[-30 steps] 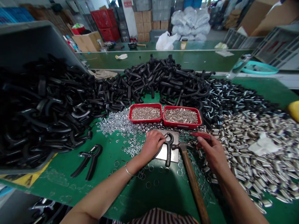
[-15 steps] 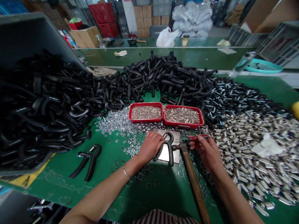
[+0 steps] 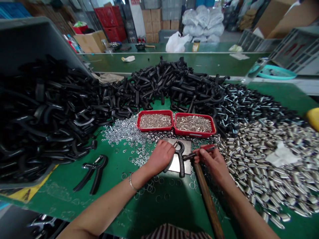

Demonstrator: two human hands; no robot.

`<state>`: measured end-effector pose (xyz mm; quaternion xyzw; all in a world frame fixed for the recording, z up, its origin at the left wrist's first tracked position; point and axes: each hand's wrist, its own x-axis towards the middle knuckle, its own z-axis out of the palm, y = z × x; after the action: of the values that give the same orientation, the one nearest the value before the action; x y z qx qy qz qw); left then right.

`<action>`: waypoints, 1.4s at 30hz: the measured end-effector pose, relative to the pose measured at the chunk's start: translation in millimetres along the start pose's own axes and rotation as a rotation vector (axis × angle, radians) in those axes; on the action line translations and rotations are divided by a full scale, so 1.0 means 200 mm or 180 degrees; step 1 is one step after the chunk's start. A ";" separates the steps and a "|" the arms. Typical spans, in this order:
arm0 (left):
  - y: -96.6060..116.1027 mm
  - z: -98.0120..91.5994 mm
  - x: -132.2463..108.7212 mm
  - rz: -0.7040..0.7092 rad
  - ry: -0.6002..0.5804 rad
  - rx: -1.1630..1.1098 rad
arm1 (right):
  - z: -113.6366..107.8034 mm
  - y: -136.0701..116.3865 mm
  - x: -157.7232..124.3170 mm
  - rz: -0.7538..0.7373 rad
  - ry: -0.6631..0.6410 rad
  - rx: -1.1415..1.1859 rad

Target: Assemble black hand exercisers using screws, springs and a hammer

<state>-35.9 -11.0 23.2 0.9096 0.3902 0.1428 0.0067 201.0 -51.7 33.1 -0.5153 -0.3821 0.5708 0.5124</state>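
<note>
My left hand (image 3: 163, 154) is closed on a black hand grip strengthener (image 3: 181, 162), whose curved top and two legs lie over a shiny metal plate (image 3: 173, 166). In my right hand (image 3: 214, 162) is a slim red-handled tool (image 3: 209, 148), pinched between thumb and fingers; its exact kind is unclear. Beneath that hand lies a hammer (image 3: 208, 199), its wooden handle running toward me and its head partly covered by my fingers. Another hand grip strengthener (image 3: 96, 172) rests on the green table to the left.
Two red trays (image 3: 155, 128) of small metal parts stand beyond the plate. Washers (image 3: 122, 131) and rings lie scattered around. Springs (image 3: 269, 172) and black-headed bolts (image 3: 249, 103) are heaped right. Black handles (image 3: 169, 79) pile up behind; a grey bin (image 3: 47, 30) tips in from the left.
My right hand has moved left with the red-handled tool, now over the hammer head and closer to the hand grip strengthener. My left hand keeps its hold in the same place.
</note>
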 end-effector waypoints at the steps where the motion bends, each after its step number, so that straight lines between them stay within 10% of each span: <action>1: 0.00 0.00 0.00 0.0065 -0.0049 0.0116 | 0.01 0.00 0.00 0.0012 -0.0027 -0.0046; 21: 0.04 0.00 0.00 -0.0123 -0.0355 -0.0002 | 0.13 0.06 -0.08 -0.0447 0.0353 -0.0758; 30: 0.02 0.00 0.03 0.0085 -0.0278 -0.0078 | 0.07 -0.03 0.10 -0.0068 -0.0028 -0.1211; 35: -0.02 0.00 -0.01 -0.0417 -0.0008 -0.0680 | -0.01 -0.05 -0.10 -0.0572 0.0140 -0.2986; 42: -0.01 -0.05 -0.16 -0.1035 0.0539 -0.1352 | -0.20 -0.01 -0.29 -0.0359 -0.0276 -0.3262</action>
<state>-61.6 -33.8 23.7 0.7980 0.4916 0.2938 0.1874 237.1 -110.9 40.1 -0.6546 -0.6608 0.3027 0.2080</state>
